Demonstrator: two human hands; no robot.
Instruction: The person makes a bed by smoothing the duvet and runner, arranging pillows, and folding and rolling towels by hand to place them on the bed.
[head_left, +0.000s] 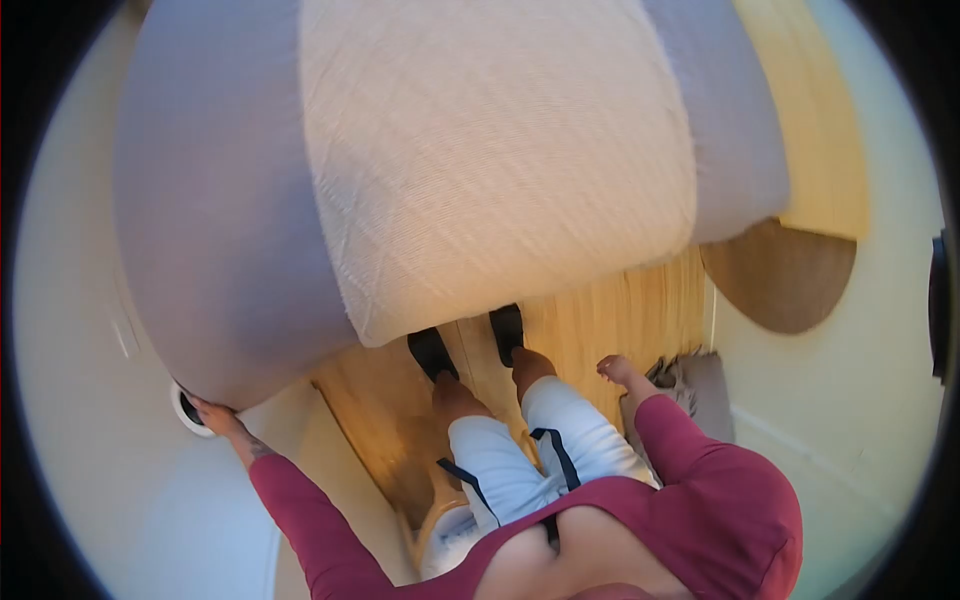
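Bed (220,210) is the biggest thing on my feed: lilac-grey cover, upper half of the view, near edge rounded and facing the wearer. Pale walls (80,400) on both sides. Cream knitted throw (500,160) lies over the middle of the bed, ribbed, front edge hanging at the near side, grey cover showing left and right of it. Wood floor (620,310) shows between bed and wearer.

Wearer has a maroon top (720,490) and white shorts (590,430) with dark straps. Light wood panel (815,120) beside the bed, right side; brown rounded shape (785,275) under it, can't identify. Grey bundle (705,395) sits near the right wall, bag or cloth, can't tell. Black footwear (432,355) on both feet, toes at the bed's near edge.

Hands: left grip (222,417) is at the bed's near left corner, on the round white object (187,412) with a dark centre. I can't tell if fingers close around it or just touch. Right grip (615,370) hangs over the floor near the grey bundle, fingers loosely curled; too small to judge how far closed.
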